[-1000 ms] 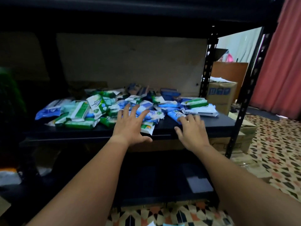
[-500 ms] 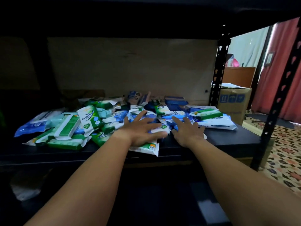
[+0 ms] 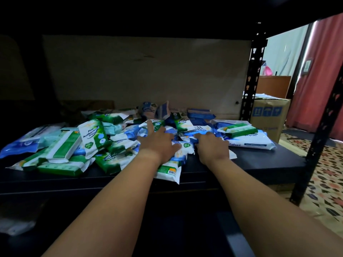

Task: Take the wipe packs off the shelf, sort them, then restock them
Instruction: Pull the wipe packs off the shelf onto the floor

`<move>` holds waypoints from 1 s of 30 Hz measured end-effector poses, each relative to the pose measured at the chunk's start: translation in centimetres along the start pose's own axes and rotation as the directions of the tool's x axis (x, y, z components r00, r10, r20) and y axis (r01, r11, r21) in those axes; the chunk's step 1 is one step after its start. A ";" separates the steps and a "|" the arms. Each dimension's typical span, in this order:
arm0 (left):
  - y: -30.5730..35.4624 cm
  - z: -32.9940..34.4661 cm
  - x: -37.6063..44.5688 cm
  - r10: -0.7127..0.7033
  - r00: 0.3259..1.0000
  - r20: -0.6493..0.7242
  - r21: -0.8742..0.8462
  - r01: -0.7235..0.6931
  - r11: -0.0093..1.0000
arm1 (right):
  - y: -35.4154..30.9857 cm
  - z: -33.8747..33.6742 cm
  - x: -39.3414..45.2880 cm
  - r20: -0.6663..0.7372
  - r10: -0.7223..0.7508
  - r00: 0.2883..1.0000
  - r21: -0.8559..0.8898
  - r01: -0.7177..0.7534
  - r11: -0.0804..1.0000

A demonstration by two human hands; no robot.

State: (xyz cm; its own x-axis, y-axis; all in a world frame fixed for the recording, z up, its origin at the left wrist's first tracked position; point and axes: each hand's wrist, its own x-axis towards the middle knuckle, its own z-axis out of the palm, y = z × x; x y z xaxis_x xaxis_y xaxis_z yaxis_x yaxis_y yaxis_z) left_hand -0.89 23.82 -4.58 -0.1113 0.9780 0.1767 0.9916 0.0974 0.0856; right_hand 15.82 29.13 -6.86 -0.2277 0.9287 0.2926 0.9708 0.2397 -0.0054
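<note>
1. Wipe packs [image 3: 130, 143] lie in a loose, unsorted heap on the black shelf [image 3: 259, 164]: green-and-white packs mostly to the left, blue ones at centre and back. None is off the shelf yet.
2. Left hand [image 3: 157, 143] lies flat on the centre of the heap, fingers spread and straight, pressing packs, not curled round any.
3. Right hand [image 3: 211, 145] is beside it; its fingers reach into the blue packs. Cannot tell whether they grip one.
4. Risk: the green-and-white pack with a barcode [image 3: 168, 172] under the left wrist overhangs the shelf's front edge; a raking pull would likely tip it to the floor.
5. Risk: packs are slick and overlapping. Dragging the middle could slide the large white pack [image 3: 248, 141] at right, or topple the Pine Antibacterial pack [image 3: 92, 138] propped at left.
6. Compared with one second ago: both hands hovered at the shelf's front edge, fingers splayed; now they are in the heap, and the camera is closer and lower.
</note>
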 end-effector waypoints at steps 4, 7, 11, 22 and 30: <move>0.7 0.1 0.1 0.020 0.996 -0.088 0.024 -0.017 1.000 | 0.1 0.3 0.0 -0.034 -0.003 0.999 0.024 0.004 1.000; 1.0 0.1 0.0 0.038 0.987 -0.154 0.092 -0.024 0.995 | 0.2 0.4 -0.1 -0.048 -0.005 0.999 0.038 0.007 0.999; 1.3 -0.5 -0.7 0.059 0.972 -0.226 0.186 -0.017 0.982 | 0.6 -0.1 -0.5 -0.050 0.002 0.999 0.061 0.001 0.998; 2.9 -1.8 -5.0 0.245 0.888 -0.389 0.074 -0.235 0.969 | 2.7 -2.7 -5.4 -0.163 0.030 0.986 0.116 -0.011 0.993; 2.7 0.8 -11.5 0.338 0.672 -0.658 0.068 -0.394 0.917 | 4.0 -2.3 -13.1 -0.312 0.052 0.949 0.121 -0.015 0.993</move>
State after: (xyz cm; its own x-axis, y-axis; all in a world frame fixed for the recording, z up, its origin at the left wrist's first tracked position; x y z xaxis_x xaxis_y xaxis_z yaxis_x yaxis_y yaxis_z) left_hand 3.13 13.01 -7.14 0.2166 0.5689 0.7934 0.9572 -0.2836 -0.0579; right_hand 22.84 17.22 -8.49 -0.1418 0.8052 0.5757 0.9580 0.2582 -0.1250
